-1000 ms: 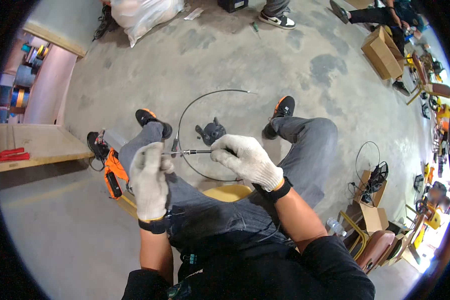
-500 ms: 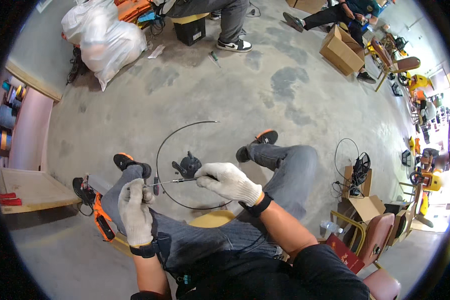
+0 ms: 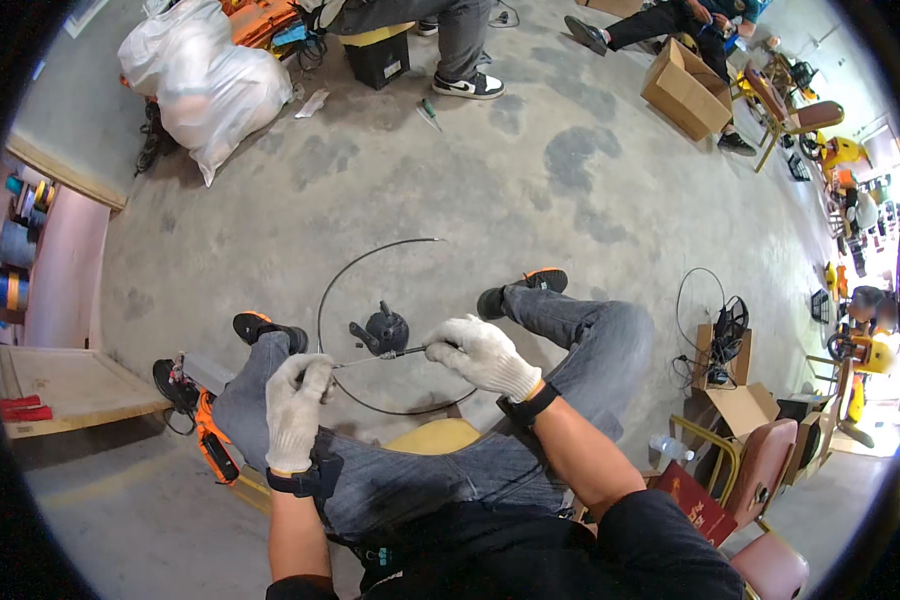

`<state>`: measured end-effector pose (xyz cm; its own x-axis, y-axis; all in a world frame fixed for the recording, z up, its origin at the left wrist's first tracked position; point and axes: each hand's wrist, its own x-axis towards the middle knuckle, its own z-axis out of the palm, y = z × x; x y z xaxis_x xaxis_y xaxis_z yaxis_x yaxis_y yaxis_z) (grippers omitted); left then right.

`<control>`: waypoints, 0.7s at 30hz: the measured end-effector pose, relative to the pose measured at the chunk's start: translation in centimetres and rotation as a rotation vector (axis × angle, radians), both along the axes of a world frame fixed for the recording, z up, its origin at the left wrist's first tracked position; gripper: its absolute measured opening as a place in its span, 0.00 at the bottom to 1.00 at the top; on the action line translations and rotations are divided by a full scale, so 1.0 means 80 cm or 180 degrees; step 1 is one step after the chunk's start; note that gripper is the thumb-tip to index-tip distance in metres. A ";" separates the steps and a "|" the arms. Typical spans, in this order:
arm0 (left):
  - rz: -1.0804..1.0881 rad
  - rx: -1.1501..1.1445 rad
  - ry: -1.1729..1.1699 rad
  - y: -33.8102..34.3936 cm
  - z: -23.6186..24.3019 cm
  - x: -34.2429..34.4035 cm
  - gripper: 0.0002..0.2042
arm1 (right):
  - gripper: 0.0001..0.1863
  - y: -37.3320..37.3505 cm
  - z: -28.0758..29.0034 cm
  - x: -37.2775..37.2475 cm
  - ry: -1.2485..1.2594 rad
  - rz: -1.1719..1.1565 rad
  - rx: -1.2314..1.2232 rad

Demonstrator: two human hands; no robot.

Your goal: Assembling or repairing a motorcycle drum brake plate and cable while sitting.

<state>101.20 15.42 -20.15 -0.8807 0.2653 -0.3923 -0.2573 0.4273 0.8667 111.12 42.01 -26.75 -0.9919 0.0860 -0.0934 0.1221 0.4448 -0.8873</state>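
A thin metal wire [image 3: 365, 361] stretches between my two gloved hands, over my lap. My right hand [image 3: 482, 356] pinches the black end of a cable where this wire comes out. With closed fingers, my left hand [image 3: 295, 412] grips the wire's other stretch; its tip is hidden in the glove. A black cable [image 3: 320, 312] curves in a wide loop below and ahead, one tip free over the floor; its other side passes out of sight near my right hand. Between my feet lies a small black mechanical part [image 3: 386, 329] with a lever-like arm.
A yellow stool seat [image 3: 430, 437] shows between my thighs. An orange-and-black tool [image 3: 216, 440] sits by my left leg. At right are an open carton with black cables [image 3: 727, 340] and a brown chair [image 3: 762, 470]. Ahead lie a screwdriver [image 3: 430, 113] and white bags [image 3: 210, 90]; two people sit beyond.
Both hands have shifted slightly right, and the right hand has risen a little, with the wire still stretched between them. The view has turned slightly.
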 end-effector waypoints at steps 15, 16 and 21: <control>0.0818 0.0886 -0.0187 -0.017 -0.015 -0.006 0.11 | 0.09 -0.005 0.009 -0.006 -0.0290 -0.0033 -0.0154; 0.0752 0.0835 -0.0137 -0.014 -0.016 0.001 0.11 | 0.10 -0.009 0.009 -0.007 -0.0267 0.0035 -0.0045; 0.0071 0.0361 -0.0426 0.000 -0.021 0.019 0.10 | 0.10 -0.013 0.013 -0.005 0.0008 0.0170 -0.0059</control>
